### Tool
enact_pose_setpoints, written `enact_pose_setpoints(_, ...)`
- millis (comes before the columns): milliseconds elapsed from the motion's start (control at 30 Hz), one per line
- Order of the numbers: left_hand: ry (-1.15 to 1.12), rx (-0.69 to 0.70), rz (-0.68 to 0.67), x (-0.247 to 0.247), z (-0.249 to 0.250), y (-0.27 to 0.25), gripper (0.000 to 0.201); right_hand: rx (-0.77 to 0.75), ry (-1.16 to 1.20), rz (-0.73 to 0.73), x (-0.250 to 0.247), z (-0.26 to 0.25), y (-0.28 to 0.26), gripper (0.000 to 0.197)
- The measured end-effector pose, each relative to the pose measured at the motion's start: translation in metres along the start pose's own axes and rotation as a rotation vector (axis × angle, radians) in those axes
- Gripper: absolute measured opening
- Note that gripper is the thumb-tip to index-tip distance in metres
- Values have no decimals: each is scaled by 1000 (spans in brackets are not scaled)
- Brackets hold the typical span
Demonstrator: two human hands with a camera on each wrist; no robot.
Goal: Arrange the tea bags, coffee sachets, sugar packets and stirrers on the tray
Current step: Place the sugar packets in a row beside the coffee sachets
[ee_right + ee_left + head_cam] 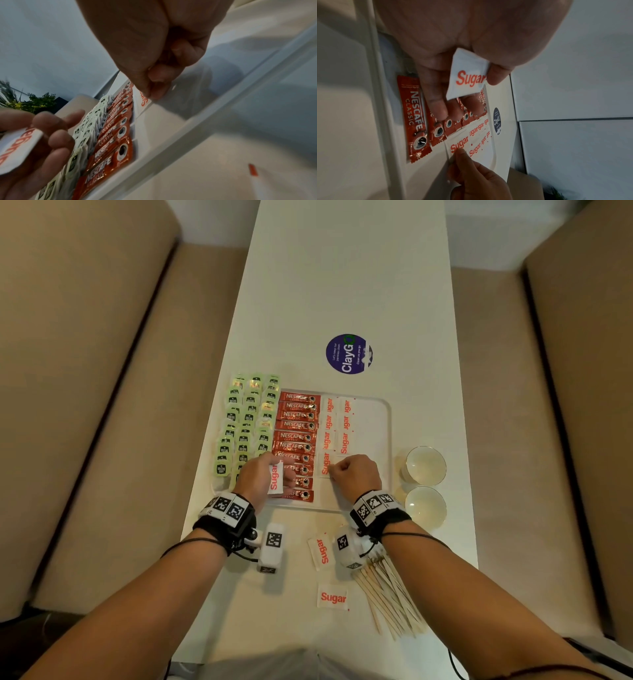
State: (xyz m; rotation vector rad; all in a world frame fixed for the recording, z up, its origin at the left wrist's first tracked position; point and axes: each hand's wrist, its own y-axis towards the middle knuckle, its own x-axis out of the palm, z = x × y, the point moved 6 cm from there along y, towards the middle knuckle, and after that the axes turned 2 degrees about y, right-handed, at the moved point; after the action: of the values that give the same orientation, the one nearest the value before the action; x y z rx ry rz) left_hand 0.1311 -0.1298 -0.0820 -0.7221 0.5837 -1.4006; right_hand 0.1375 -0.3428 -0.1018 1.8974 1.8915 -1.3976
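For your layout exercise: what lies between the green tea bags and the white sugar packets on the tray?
A column of red Nescafe coffee sachets, shown in the head view.

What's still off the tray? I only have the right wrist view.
Observer: Two loose sugar packets lie on the table on the person's side of the tray: one sugar packet tilted, another nearer the person.
Operator: Stirrers?
Observer: The stirrers lie in a loose pile on the table, right of those packets. None is on the tray.
Operator: Room for them on the tray?
Observer: The tray's right strip is bare, from the sugar columns to the rim.
Operator: Anything beside that rim?
Observer: Two cups stand on the table just right of the tray, one cup behind the other.
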Motion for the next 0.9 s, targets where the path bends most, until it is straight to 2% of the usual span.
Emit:
enact_pose_setpoints(133, 66, 57, -13, 2, 4, -2, 27, -1, -3, 4, 1, -1, -1, 39)
enact_pose_setpoints(367, 94, 26, -85, 6, 1, -1, 17, -9, -36, 0, 2, -2, 1, 40)
enact_pose_setpoints(567, 123, 2, -150, 12, 1, -3, 32, -2, 77, 5, 4, 2, 0, 35)
enact_pose_setpoints(667, 170, 12, -175, 14, 1, -2, 35, -79, 136, -31, 6, -3, -7, 33)
enact_pose_setpoints(767, 208, 23, -194, 17, -2, 1, 28, -194, 200, -120, 8, -13, -21, 28)
enact_pose_setpoints(900, 284, 123, -202, 18, -4, 4, 21, -254, 257, -184, 10, -19, -33, 21)
